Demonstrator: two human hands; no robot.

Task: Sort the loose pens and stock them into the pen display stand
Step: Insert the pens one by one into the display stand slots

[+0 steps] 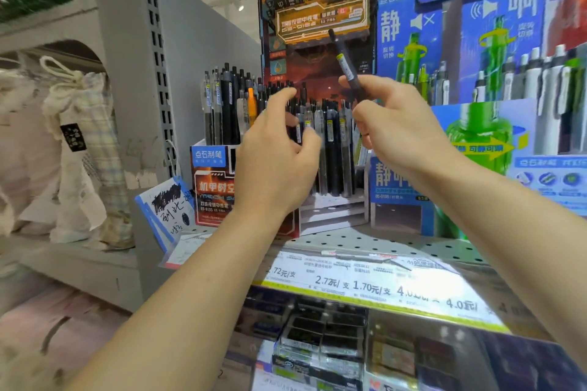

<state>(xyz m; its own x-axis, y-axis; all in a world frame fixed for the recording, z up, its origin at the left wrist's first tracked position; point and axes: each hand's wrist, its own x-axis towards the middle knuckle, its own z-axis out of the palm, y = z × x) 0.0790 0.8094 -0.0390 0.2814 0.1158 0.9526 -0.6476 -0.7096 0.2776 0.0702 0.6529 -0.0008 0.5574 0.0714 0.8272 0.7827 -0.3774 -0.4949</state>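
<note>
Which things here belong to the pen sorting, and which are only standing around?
Belongs to the job:
- black pen, pinched in the right hand
- pen display stand with upright pens
- left hand, holding nothing

Just lying about:
- cloth bags
- scribbled test pad
- blue and green pen display
- price labels

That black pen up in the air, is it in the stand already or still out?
Out. The right hand pinches the black pen by its lower end, tilted, above the pens standing in the stand.

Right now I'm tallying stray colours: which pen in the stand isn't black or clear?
The orange pen, upright in the stand's left group, just left of the left hand.
</note>
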